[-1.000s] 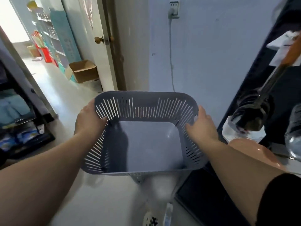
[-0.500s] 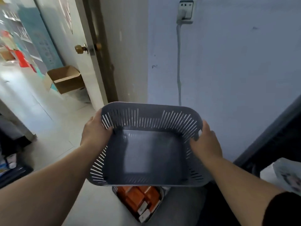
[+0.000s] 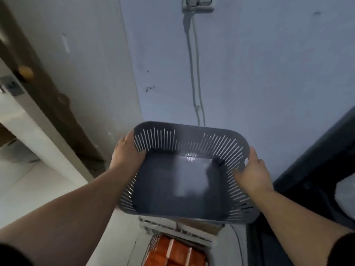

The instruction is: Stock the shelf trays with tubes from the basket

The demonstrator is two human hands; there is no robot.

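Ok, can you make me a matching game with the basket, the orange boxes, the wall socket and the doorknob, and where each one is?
Things:
1. basket
2. orange boxes
3. wall socket
4. doorknob

Places:
A. high up on the blue wall
B. gripped by the left hand and the right hand
C. far left of the picture
D. at the bottom, below the basket

Pairs: 1-B, 2-D, 3-A, 4-C.
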